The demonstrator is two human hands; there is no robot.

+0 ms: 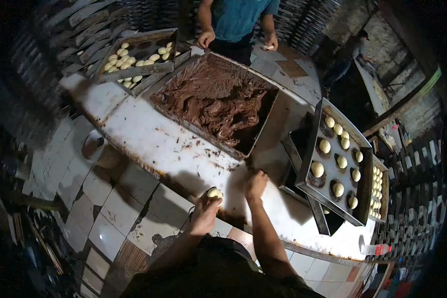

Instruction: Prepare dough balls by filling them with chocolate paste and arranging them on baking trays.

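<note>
At the near edge of the white table (129,121), one pale dough ball (214,193) sits in the left hand (204,213), whose thumb and fingers close partway around it and leave its top exposed. Just beside it, the right hand (257,186) is curled low over the tabletop, its fingers drawn in; whether they hide a pinch of something, I cannot tell. The step in hand looks to be the handling of that single ball, judging by how near each other the two hands are; the next move would seem to call for a steady left hold and a free right hand.

Beyond the hands lie scattered brown crumbs (186,146), then one large rectangular pan (197,128) of thick chocolate-brown paste (228,109), smeared up toward its far side (it is the broadest thing on the table). To the right, a top tray (330,169) crowns a stack of metal trays and carries eleven dough balls, with one further tray (385,198) of balls past it. At the far left, two trays overlap, the upper tray (139,72) bearing well over a dozen balls.

One bottle (380,249) with red on it marks the table's right end. One bucket (93,146) is on the floor at left. Across the table stands one co-worker (236,22) in a blue-green shirt; a second person (340,62) is farther off at right.
</note>
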